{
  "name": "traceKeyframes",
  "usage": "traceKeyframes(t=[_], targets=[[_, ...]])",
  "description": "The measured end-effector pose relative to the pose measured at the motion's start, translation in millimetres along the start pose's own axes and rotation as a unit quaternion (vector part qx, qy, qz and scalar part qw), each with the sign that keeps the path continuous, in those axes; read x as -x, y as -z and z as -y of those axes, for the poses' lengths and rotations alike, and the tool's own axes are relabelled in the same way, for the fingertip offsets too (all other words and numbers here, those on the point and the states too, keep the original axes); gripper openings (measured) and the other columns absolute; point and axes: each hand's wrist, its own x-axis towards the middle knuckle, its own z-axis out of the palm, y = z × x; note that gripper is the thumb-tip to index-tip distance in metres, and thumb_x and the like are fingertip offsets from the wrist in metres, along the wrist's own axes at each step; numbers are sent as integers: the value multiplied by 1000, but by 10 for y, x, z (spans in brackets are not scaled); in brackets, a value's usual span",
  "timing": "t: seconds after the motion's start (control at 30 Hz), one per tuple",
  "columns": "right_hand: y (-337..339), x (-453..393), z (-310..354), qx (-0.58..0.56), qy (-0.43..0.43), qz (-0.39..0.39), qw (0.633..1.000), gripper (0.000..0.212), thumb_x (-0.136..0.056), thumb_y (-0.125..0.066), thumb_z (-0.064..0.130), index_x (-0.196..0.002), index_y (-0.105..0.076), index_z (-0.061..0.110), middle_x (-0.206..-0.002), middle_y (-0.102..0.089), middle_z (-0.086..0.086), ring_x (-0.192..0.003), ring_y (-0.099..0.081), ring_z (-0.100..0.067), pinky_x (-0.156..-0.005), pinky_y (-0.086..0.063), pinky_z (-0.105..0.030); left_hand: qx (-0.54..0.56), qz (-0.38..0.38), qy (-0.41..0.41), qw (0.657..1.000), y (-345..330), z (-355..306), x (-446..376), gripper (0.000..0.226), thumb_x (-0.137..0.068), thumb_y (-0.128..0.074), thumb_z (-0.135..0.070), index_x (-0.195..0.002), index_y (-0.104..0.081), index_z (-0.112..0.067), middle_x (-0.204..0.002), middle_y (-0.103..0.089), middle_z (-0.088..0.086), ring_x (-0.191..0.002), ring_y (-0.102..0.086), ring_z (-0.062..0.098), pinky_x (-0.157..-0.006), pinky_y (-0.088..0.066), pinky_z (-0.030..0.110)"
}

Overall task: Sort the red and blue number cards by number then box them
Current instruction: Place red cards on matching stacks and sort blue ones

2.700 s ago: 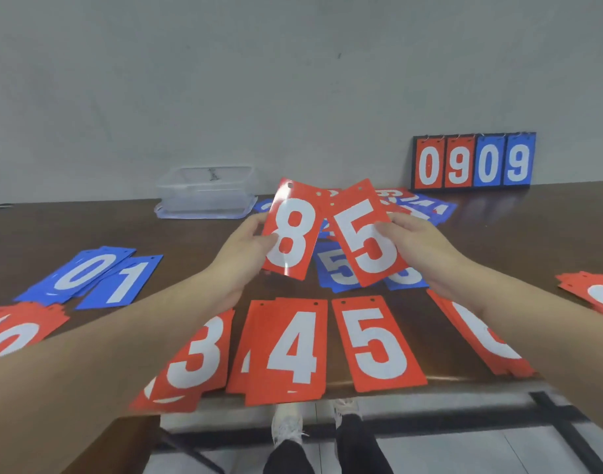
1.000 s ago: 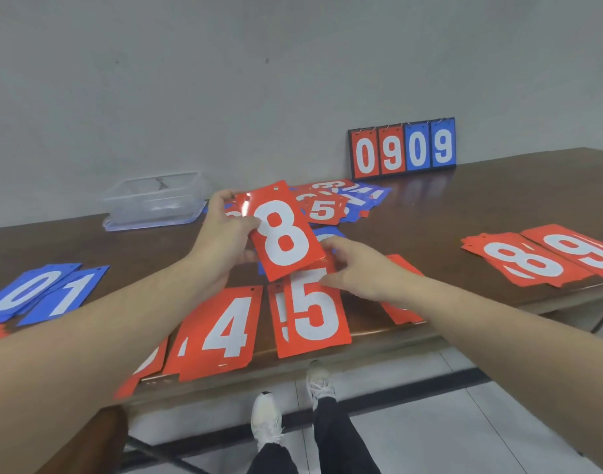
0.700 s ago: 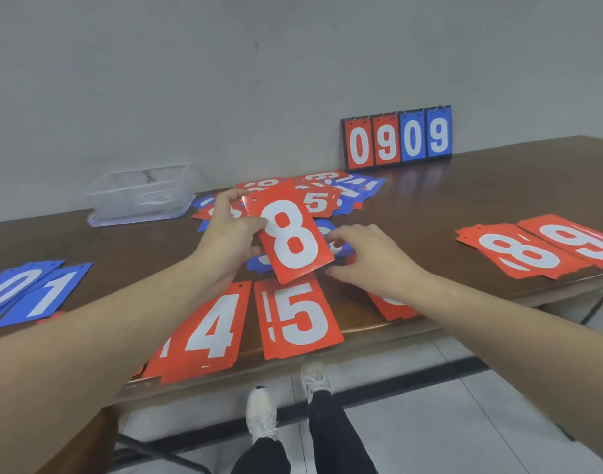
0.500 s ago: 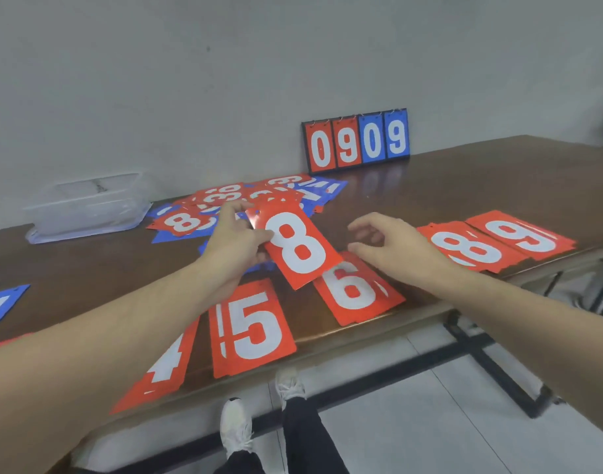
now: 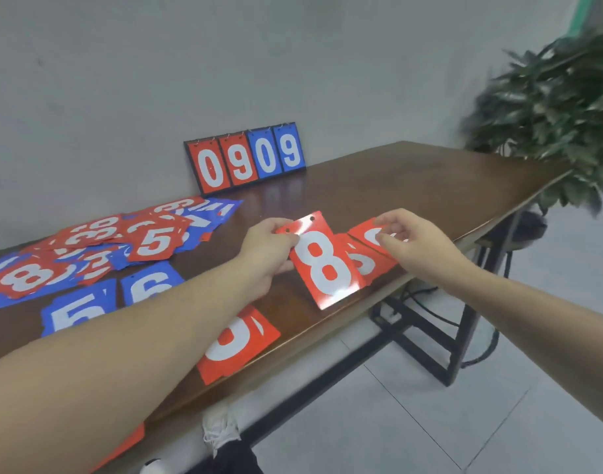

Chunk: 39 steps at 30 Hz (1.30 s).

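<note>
Red 8 card (image 5: 324, 265), long axis pointing away, pinched by left hand (image 5: 265, 254); right hand (image 5: 412, 244) fingers loosely curled, holding nothing

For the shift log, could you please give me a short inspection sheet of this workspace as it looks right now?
Surface: dark wooden table, cards spread over its left and near side.
Job's things: red 8 card held above the red 8 pile; red 6 card at the near edge; mixed pile unsorted; no box in view.
Clutter: scoreboard against the wall, reading 0909.
Grippers: left hand pinches the red 8 card; right hand touches the red 9 pile.
Cables: black cable under the table.
Surroundings: plant at the right.
</note>
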Motion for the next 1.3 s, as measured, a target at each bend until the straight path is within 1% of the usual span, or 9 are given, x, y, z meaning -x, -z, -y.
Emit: traceKeyframes(t=[0.1,0.2,0.27,0.4,0.5,0.67,0.87,1.17,1.3], targets=[[37,20,-129,2,-7,4,1000,17,-96,-60,25,-110,-62,34,-99,-66,17,-90,-59,-1,-80,-46,-25,-6,0,20,1000,-245,37,-163,14,-95,-60,-5,-97,-61,-19,-106,-71,10,-93,-71,20,-77,-61,36],[32,18,-240,4,-21,12,1000,20,-96,-58,24,-113,-64,32,-102,-66,15,-88,-58,0,-75,-43,-15,-172,-19,-50,984,-337,143,-315,10,-90,-62,-15,-88,-61,-25,-98,-70,1,-97,-68,23,-87,-58,37],[7,27,-271,8,-24,18,1000,20,-96,-57,23,-113,-64,34,-102,-66,16,-86,-57,3,-70,-39,-6,-303,-26,-93,948,-334,194,-368,5,-88,-62,-25,-86,-60,-29,-97,-67,-8,-108,-62,23,-95,-52,39],[-90,20,-229,19,-10,38,999,20,-98,-56,21,-112,-61,35,-102,-64,17,-82,-55,12,-68,-40,-4,-467,-25,-127,875,-278,270,-427,30,-88,-66,-33,-117,-58,-37,-133,-51,-3,-131,-39,24,-104,-30,39],[-235,-53,-104,31,7,59,998,18,-97,-57,23,-109,-61,37,-101,-63,19,-84,-56,10,-69,-41,-14,-455,-25,-152,877,-132,265,-457,36,-90,-63,-32,-125,-55,-34,-143,-43,-2,-136,-35,24,-107,-27,41],[-645,-231,245,48,55,89,993,21,-95,-57,22,-111,-61,35,-94,-62,21,-80,-60,-1,-65,-44,-14,-444,-22,-173,879,348,219,-484,27,-92,-60,-31,-119,-59,-34,-144,-45,-4,-136,-39,22,-110,-29,44],[-1339,-466,808,43,118,142,982,20,-95,-59,21,-110,-63,32,-95,-64,16,-83,-54,1,-82,-43,-25,-414,-64,-171,892,1366,354,-487,18,-91,-61,-27,-108,-62,-33,-127,-57,-5,-121,-52,18,-106,-41,47],[-2378,-923,1428,65,172,201,962,22,-95,-65,33,-116,-60,33,-112,-64,10,-102,-61,-7,-91,-49,-26,-467,-167,-131,858,3034,578,-555,23,-95,-61,-27,-118,-63,-25,-126,-61,-5,-119,-56,21,-99,-44,37],[-2734,-1168,1599,111,185,228,949,41,-91,-69,49,-127,-57,33,-128,-59,8,-115,-57,-11,-98,-50,-31,-480,-218,-98,844,3630,665,-658,32,-95,-61,-34,-125,-59,-24,-135,-60,2,-122,-54,25,-100,-45,40]])
